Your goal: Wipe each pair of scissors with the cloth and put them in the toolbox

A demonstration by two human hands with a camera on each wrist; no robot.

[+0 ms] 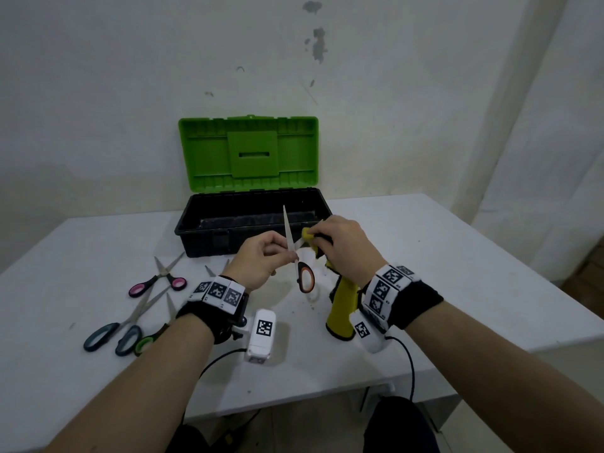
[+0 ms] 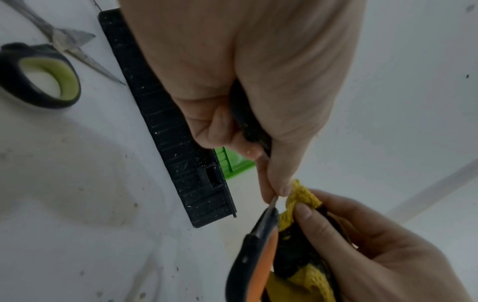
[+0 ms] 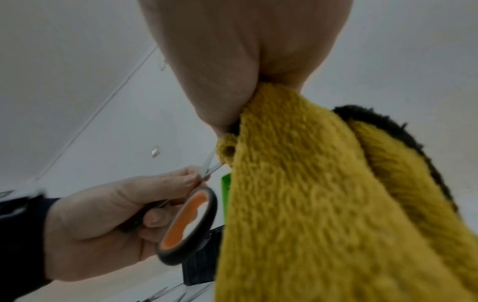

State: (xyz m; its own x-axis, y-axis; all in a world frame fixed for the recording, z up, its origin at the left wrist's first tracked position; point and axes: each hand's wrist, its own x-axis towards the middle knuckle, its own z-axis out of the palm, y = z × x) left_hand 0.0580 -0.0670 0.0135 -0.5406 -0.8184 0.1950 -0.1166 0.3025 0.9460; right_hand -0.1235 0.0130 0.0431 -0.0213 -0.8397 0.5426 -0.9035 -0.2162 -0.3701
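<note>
Both hands are working in the air in front of the toolbox (image 1: 196, 220), whose green lid (image 1: 248, 152) is standing upright against the wall, leaving the black tray open from above. The orange-handled scissors (image 1: 305, 276) are spreading open, one blade pointing up in front of the tray, partly blocking the way in from the middle. The yellow cloth (image 1: 340, 305) is hanging from the right hand (image 1: 346, 246) down toward the table (image 1: 457, 256), screening the ground beneath that wrist. On the left, three pairs of scissors are lying close together: pink-handled (image 1: 157, 282), grey-handled (image 1: 114, 335) and green-handled (image 1: 148, 341). The table's right side is lying bare
</note>
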